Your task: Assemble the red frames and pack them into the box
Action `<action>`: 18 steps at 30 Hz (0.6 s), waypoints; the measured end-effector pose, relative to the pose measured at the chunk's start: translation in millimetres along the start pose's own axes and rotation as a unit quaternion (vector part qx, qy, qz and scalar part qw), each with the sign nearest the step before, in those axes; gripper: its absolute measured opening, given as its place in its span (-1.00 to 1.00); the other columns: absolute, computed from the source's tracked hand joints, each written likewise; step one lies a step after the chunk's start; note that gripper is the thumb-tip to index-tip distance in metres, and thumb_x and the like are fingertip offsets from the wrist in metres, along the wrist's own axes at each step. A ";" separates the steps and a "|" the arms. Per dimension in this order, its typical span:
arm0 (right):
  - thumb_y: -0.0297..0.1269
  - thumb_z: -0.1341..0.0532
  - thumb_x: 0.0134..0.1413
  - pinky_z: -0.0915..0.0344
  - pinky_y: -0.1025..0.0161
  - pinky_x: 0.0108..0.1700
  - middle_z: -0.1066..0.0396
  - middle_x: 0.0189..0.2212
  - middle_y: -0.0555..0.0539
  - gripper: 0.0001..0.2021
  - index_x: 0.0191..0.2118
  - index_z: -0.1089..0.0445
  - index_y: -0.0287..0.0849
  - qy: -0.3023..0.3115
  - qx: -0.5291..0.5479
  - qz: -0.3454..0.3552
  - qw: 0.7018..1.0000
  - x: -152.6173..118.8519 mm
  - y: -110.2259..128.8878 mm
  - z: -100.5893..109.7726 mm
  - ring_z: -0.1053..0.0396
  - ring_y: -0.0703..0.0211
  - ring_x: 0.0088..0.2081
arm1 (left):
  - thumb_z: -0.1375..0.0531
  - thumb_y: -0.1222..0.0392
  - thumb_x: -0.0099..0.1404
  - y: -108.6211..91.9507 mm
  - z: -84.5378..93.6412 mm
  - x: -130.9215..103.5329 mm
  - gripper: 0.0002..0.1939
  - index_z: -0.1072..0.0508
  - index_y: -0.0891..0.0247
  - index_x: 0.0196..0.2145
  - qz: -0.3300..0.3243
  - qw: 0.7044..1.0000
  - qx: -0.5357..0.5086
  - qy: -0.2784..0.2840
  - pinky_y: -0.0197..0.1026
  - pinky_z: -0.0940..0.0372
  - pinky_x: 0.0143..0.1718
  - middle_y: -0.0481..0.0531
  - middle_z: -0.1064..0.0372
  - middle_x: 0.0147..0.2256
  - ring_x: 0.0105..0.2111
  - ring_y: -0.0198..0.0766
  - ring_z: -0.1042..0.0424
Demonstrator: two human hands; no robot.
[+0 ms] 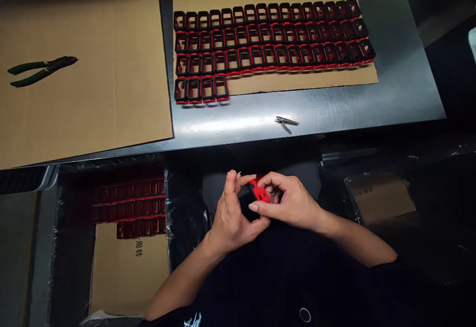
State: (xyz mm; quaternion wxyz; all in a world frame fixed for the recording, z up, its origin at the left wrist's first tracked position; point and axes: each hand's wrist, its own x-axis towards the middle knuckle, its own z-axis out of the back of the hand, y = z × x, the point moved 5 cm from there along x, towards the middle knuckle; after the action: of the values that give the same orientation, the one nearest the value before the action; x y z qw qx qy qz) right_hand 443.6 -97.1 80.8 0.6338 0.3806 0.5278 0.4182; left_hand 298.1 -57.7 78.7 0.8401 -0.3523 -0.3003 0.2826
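In front of my body I hold a small red and black plastic housing [261, 192]. My right hand [295, 203] pinches its red end, which has small rectangular openings, between thumb and fingers. My left hand [234, 218] is curled around the black side, its thumb below and a fingertip touching the top near the red edge. The left index finger points up, off the part. Much of the housing is hidden by my fingers. Beyond my hands, several rows of similar red and black housings [232, 60] stand on a cardboard sheet [297, 80].
Small metal nippers [286, 122] lie near the front edge of the metal table [238, 119]. Green-handled cutting pliers [42, 69] rest on the left cardboard [92, 104]. A plastic-lined box at lower left holds more red housings [141, 229]; another cardboard piece [385, 200] is at right.
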 end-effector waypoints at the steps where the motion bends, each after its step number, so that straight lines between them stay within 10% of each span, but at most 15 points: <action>1: -0.16 -0.46 -0.07 -0.28 0.36 -0.47 -0.38 -0.53 0.10 -0.72 -0.27 -0.47 -0.17 0.003 0.005 0.000 1.000 0.2 -1.6 -0.4 -0.28 0.33 -0.54 | -0.36 0.16 0.18 0.7 -0.5 -0.3 0.17 0.37 0.30 0.45 -0.004 1.000 0.003 -0.005 0.22 -0.39 0.14 0.33 -0.43 0.05 0.04 0.00 -0.52; 12: -0.42 -0.33 0.03 -0.43 0.23 -0.22 -0.54 -0.31 -0.06 -0.83 -0.21 -0.55 -0.17 0.022 0.046 0.172 0.984 -3.9 -1.8 2.7 -0.47 0.19 -0.32 | -0.42 0.26 0.16 10.4 -3.8 -9.4 0.16 0.27 0.14 0.45 -0.208 0.966 0.026 -0.151 -0.01 -0.54 -0.02 0.10 -0.50 -0.07 -0.01 -0.14 -0.50; 18: -0.41 -0.30 0.01 -0.46 0.24 -0.24 -0.57 -0.27 -0.08 -0.80 -0.18 -0.53 -0.16 0.087 0.145 0.104 0.980 -5.4 -13.8 -1.8 -0.51 0.16 -0.28 | -0.39 0.13 0.22 8.9 -1.1 -12.1 0.14 0.32 -0.01 0.45 -0.197 0.971 0.023 -0.130 -0.03 -0.57 -0.14 -0.01 -0.54 -0.16 -0.12 -0.15 -0.55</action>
State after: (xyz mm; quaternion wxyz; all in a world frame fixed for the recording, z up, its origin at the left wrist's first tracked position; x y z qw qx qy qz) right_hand 443.1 -107.1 69.7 0.4764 0.4831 0.5939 0.4324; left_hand 288.6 -61.2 67.6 0.8410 -0.2267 -0.4637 0.1620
